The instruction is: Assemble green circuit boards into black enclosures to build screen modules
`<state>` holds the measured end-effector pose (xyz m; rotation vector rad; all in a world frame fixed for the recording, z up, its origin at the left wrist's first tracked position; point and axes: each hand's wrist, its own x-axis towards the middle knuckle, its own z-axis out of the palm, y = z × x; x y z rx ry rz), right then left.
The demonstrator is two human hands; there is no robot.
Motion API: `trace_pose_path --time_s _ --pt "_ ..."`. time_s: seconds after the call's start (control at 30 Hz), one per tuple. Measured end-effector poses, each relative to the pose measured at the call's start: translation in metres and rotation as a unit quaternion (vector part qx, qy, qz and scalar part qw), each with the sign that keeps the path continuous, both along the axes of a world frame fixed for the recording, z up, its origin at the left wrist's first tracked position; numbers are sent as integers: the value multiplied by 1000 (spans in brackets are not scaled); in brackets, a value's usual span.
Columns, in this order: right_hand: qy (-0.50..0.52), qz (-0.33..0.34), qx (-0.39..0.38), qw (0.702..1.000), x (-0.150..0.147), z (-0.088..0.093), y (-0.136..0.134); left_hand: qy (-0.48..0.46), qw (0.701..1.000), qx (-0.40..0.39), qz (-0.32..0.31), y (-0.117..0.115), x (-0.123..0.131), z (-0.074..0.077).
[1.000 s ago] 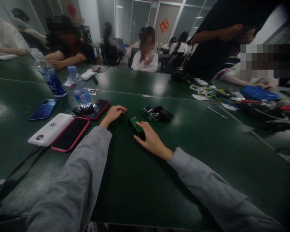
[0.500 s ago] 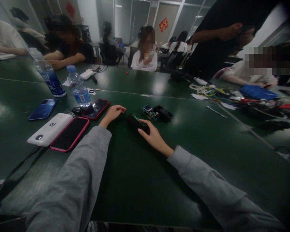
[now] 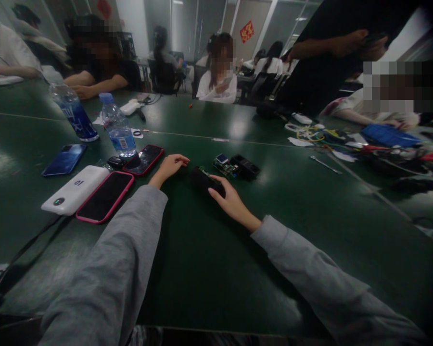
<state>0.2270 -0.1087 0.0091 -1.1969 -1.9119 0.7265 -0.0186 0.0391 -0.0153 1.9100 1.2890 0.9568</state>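
My right hand (image 3: 228, 196) is wrapped round the near end of a black, elongated casing (image 3: 201, 183) on the table. A strip of green circuit board (image 3: 203, 170) shows along its far edge. To the left, my left hand (image 3: 173, 165) rests near the casing without touching it, its fingers loosely extended and holding nothing. Just beyond the casing lies a small circuit board with a little screen (image 3: 222, 159), and beside it a second black casing (image 3: 246, 166).
On the left are a white power bank (image 3: 75, 190), a phone in a pink case (image 3: 106, 196), another phone (image 3: 144, 160), a blue phone (image 3: 64, 160) and two bottles (image 3: 120, 132). A wrench (image 3: 325, 165) and tangled cables (image 3: 310, 134) lie right. Several people sit around.
The black casing in my right hand has turned slightly, so less of its green board shows. My left hand stays nearly in place. The view has shifted a little.
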Motion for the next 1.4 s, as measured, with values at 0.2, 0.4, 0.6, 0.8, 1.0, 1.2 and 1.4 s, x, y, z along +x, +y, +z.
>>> trace_pose_path --time_s 0.2,0.4,0.6,0.8,1.0,1.2,1.4 --pt "12 -5 -19 1000 2 -1 3 -2 1000 -7 5 1 1 1" --pt "17 -1 -34 999 3 -1 3 2 1000 -13 8 3 0 -2" --pt "18 6 -32 999 3 0 3 -2 1000 -9 7 5 -1 -5" --pt "2 17 -27 999 2 2 1 1 1000 -8 2 4 0 -3" --pt "-55 55 27 997 1 1 -1 -1 1000 2 1 1 1 0" --pt "-102 73 54 991 -1 4 -4 -5 1000 -11 6 0 2 0" --pt "-87 69 44 993 -1 4 -2 -3 1000 -8 5 0 1 0"
